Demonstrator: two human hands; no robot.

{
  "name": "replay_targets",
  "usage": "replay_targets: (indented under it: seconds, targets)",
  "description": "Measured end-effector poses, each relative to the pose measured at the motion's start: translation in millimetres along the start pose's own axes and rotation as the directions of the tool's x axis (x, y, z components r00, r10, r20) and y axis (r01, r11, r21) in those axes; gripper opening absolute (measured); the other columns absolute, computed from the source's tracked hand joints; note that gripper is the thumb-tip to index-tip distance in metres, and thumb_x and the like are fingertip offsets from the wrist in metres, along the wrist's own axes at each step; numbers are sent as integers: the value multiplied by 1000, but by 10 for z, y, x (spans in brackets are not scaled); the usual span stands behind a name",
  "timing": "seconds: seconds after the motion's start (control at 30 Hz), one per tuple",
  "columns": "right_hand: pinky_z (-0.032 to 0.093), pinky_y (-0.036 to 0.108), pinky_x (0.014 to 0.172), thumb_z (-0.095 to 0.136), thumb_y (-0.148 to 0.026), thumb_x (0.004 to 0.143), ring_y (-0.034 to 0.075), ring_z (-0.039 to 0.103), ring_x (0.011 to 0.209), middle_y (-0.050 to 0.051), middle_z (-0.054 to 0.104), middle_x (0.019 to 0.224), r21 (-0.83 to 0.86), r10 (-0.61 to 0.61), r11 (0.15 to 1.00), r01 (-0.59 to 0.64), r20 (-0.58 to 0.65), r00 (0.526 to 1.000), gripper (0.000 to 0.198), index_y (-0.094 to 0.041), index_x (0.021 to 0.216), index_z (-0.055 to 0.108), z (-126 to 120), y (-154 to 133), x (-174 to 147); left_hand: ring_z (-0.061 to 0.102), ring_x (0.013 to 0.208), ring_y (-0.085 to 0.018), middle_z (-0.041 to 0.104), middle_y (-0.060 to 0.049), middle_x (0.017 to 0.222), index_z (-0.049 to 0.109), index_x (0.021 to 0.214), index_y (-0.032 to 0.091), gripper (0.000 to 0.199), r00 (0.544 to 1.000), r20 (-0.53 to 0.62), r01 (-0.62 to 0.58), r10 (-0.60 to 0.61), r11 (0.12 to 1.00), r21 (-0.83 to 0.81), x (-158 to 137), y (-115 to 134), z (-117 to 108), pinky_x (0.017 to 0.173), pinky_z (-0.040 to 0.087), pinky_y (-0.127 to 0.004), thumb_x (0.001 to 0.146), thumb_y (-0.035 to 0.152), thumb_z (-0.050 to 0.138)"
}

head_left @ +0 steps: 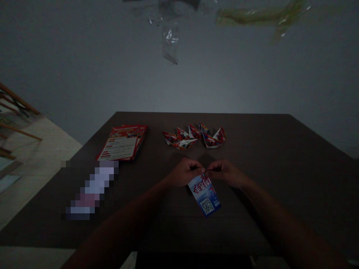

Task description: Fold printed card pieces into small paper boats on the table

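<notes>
- Bare forearms [112, 226] slant inward over a dark, wood-grained table [280, 149].
- Left hand [186, 172] pinches the top end of a thin blue-and-white paper [205, 196] between thumb and fingers; its flat, straight-edged part, with red lettering and a square code, extends from both hands toward the camera.
- Right hand [227, 173] pinches that same end, just beside the left thumb.
- Beyond the hands, sharp-cornered folded paper boats [183, 143] sit clustered.
- Farther left of the left hand, flat red-and-white leaflets [122, 145] lie stacked.
</notes>
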State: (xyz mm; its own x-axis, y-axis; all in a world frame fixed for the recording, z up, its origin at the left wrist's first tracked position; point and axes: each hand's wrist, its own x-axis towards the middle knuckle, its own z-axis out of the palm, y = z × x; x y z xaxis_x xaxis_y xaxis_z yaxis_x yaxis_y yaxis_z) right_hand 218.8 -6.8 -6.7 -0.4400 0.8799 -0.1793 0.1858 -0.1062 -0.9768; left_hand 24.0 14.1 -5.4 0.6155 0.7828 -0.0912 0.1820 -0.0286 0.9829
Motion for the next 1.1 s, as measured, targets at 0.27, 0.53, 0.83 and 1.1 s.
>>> replay_targets:
  seconds: [0.27, 0.53, 0.83, 1.1]
  targets:
    - [41, 23, 57, 69, -40, 72, 10, 53, 55, 0, 64, 60, -17, 6, 1000, -6, -9, 1000, 27, -14, 66, 68, -25, -21, -2, 50, 48, -9, 59, -1, 55, 65, 66, 11, 27, 981, -194, -33, 29, 999, -16, 45, -43, 19, 47, 36, -20, 74, 37, 63]
    - [38, 22, 56, 69, -37, 71, 9, 51, 53, -1, 63, 59, -12, 41, 999, -42, -23, 999, 24, -14, 67, 68, -55, 17, 4, 50, 48, -9, 60, -1, 57, 65, 68, 11, 25, 955, -296, -14, 9, 1000, -13, 104, -96, -166, 47, 37, -20, 71, 36, 64]
    - [40, 24, 59, 69, -38, 69, 11, 54, 55, 0, 64, 59, -30, 28, 999, -30, -83, 996, 24, -15, 64, 66, -106, -17, -8, 52, 46, -11, 60, 0, 53, 64, 68, 12, 27, 900, -434, 2, -42, 996, -93, 109, -163, -355, 47, 38, -21, 68, 38, 66]
    - [39, 25, 61, 68, -43, 70, 11, 52, 57, 0, 61, 59, 21, -2, 1000, 7, -222, 975, 30, -14, 62, 63, -183, 34, 13, 48, 45, -8, 59, 1, 53, 65, 67, 12, 26, 911, -409, 25, -43, 998, -49, 49, -132, -359, 44, 33, -19, 68, 37, 65]
